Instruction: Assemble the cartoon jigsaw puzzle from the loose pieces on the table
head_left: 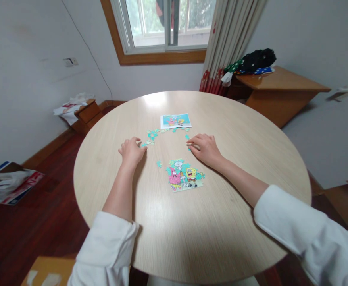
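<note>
A partly joined jigsaw puzzle (185,176) lies on the table between my forearms, showing a pink starfish, a grey-green figure and a yellow sponge. My left hand (131,151) rests at the left of the loose pieces, thumb and forefinger apart, the thumb beside a small turquoise piece (144,145). On the other side, my right hand (206,147) has its fingertips closed together over a turquoise jigsaw piece (189,149), mostly hidden under them. Just beyond those fingertips is another loose piece (187,137). A single piece (159,163) lies left of the joined part.
Behind the loose pieces (152,135) lies a printed picture card (176,120). The round wooden table (221,238) stands below a window. To the right is a wooden desk (283,79) with dark cloth on it; a low cabinet (89,115) stands left.
</note>
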Demonstrator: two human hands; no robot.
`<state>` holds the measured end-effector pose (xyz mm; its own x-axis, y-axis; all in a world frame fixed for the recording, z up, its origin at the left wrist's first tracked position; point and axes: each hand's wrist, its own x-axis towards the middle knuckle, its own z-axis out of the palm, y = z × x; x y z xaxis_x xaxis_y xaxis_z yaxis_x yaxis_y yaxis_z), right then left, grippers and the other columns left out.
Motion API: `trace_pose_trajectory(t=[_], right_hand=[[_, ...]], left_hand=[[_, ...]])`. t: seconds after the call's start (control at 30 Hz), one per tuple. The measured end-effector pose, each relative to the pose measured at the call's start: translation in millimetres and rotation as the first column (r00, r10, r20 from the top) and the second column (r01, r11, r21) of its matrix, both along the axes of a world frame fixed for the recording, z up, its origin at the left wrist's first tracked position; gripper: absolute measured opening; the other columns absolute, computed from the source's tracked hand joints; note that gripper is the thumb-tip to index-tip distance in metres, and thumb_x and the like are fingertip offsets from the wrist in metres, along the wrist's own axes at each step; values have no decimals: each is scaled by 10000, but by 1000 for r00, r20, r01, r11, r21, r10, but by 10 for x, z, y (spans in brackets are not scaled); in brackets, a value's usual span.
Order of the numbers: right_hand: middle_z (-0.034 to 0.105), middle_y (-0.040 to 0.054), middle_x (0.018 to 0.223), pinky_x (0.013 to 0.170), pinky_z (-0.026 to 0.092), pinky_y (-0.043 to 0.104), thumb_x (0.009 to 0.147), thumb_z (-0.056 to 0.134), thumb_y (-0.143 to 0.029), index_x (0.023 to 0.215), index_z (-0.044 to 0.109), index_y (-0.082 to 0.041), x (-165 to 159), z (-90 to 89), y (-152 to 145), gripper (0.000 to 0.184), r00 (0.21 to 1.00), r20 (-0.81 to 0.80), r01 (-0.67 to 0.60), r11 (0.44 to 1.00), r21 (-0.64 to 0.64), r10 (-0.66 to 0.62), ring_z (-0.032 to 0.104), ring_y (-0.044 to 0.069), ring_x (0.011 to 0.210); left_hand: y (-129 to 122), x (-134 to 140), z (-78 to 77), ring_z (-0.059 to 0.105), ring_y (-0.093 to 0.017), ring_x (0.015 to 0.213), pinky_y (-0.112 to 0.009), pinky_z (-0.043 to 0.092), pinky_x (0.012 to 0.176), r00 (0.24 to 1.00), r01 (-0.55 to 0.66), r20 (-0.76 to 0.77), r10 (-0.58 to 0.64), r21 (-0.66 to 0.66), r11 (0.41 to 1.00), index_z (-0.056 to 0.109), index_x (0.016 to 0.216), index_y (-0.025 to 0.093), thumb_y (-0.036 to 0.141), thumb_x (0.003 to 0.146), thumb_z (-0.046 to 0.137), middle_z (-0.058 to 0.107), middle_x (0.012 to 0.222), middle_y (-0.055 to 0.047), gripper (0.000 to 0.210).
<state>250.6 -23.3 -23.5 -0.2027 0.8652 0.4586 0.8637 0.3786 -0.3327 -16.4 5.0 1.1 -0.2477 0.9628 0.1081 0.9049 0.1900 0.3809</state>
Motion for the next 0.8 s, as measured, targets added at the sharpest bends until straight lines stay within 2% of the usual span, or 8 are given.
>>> trace_pose_trajectory(t=[0.1,0.2,0.33,0.5,0.8], right_hand=[[705,85,1001,837,339,396,862,522,-200,955,697,-207,23,88,43,199,998,-56,28,1000,-2,-28,602,246,967],[700,94,1016,856,360,399,883,466,-172,971,704,-194,18,221,177,255,995,-95,26,999,-28,-28,604,235,964],[678,116,1085,906,361,438,888,494,-187,1009,719,-188,-106,345,442,256,1000,22,15,993,-114,-13,580,270,1037],[661,124,1103,905,365,441,902,522,-233,1031,721,-180,-316,343,725,244,990,144,26,976,-217,5,556,280,1059],[698,116,1055,892,359,425,803,687,-340,1022,731,-173,-475,332,938,279,965,242,162,954,-253,-99,568,290,1032]], left_hand=[[20,-11,-14,546,-339,1161,-473,378,952,1000,-6,29,5,27,1000,647,1109,219,326,736,655,659,1137,-137,388],[26,-9,3,599,-296,1064,-440,385,925,994,-24,104,11,127,992,660,1032,193,315,782,597,687,1048,-116,285],[-1,12,71,629,-227,877,-385,388,876,980,-84,198,35,245,966,640,820,179,300,829,517,693,872,-64,172],[-33,30,126,594,-206,764,-387,366,872,976,-119,209,66,251,961,511,612,190,297,813,523,634,704,-25,228],[-30,32,106,571,-210,753,-408,348,892,976,-112,211,58,257,960,484,598,199,295,801,510,611,683,-22,226]])
